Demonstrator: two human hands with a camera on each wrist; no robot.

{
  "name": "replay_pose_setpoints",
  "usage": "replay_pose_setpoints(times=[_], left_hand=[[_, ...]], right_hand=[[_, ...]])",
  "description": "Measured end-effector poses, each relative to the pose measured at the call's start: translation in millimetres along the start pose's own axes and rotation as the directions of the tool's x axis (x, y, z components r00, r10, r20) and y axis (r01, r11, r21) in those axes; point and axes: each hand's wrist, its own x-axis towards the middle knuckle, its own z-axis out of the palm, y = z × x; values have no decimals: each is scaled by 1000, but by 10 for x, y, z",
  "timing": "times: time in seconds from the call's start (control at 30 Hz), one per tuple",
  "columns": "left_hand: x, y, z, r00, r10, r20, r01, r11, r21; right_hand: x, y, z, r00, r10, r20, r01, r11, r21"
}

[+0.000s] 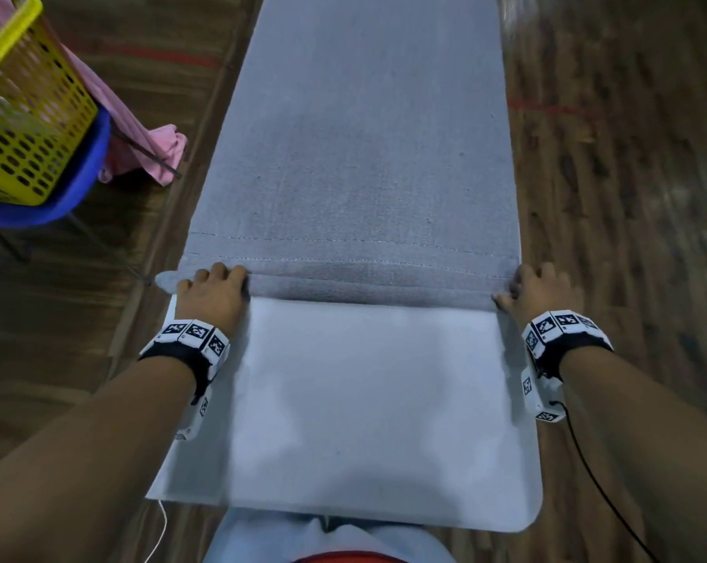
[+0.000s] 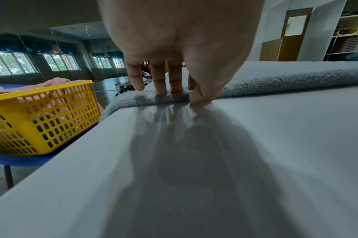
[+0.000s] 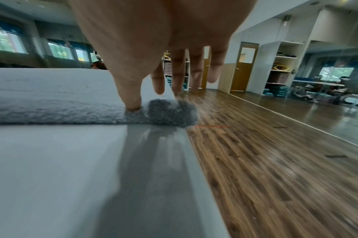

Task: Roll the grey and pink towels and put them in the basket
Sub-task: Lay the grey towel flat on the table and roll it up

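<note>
So the white table carries the grey towel laid flat along it, with just the near edge turned over into a thin roll. Off to the left, a yellow basket sits on a blue chair, and the pink towel hangs over its far side. The left hand pinches the roll's left end, fingers on top and thumb at the tabletop. The right hand presses its thumb into the right end, fingers spread past the table's edge.
</note>
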Motion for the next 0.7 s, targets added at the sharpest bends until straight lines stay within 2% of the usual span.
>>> replay_pose_setpoints(times=[0.1, 0.17, 0.23, 0.4, 0.5, 0.63, 0.7], left_hand=[[40, -32, -17, 1000, 20, -3, -20, 1000, -4], [107, -74, -53, 999, 53, -11, -53, 999, -1], [176, -132, -88, 995, 98, -6, -97, 995, 17], [251, -201, -156, 992, 120, 50, -120, 993, 4], [224, -169, -173, 981, 122, 150, -125, 992, 13], [173, -184, -154, 968, 111, 223, -114, 993, 2], [147, -213, -146, 966, 96, 241, -100, 995, 4]], right_hand=[[-135, -172, 23, 963, -222, -152, 226, 974, 5], [-239, -319, 78, 918, -382, -108, 390, 918, 69], [-320, -419, 149, 891, -454, -3, 453, 887, 91], [-238, -482, 156, 913, -409, -2, 407, 908, 94], [-199, -533, 104, 918, -393, 46, 390, 919, 58], [-306, -537, 78, 900, -434, -41, 434, 883, 176], [-354, -491, 86, 912, -409, -22, 402, 884, 240]])
